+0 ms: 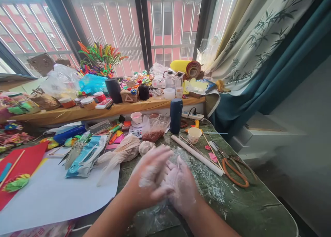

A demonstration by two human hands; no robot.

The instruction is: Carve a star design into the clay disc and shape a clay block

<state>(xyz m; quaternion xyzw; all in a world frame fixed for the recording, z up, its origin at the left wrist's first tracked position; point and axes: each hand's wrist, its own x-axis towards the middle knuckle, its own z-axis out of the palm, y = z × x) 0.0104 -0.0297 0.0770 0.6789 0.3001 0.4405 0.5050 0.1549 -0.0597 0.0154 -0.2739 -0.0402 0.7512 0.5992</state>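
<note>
My left hand (150,176) and my right hand (182,188) meet over the dark green table, coated in white powder. The left one is partly blurred, its fingers stretched out above the right palm. On the right one, the palm is turned up and the thumb stands apart. I see nothing held in either; the space between the palms is partly hidden. Just beyond the fingers sits a pale lump of dough (147,148) beside a crumpled plastic bag (126,147). A white rolling rod (198,156) lies to the right, near white powder smears (216,192).
Orange-handled scissors (235,173) lie near the right table edge. A paper cup (194,135) and a dark blue cylinder (176,116) stand behind the hands. White paper (59,195) covers the left side. A bag of reddish-brown material (155,132) rests near a small scale (136,131).
</note>
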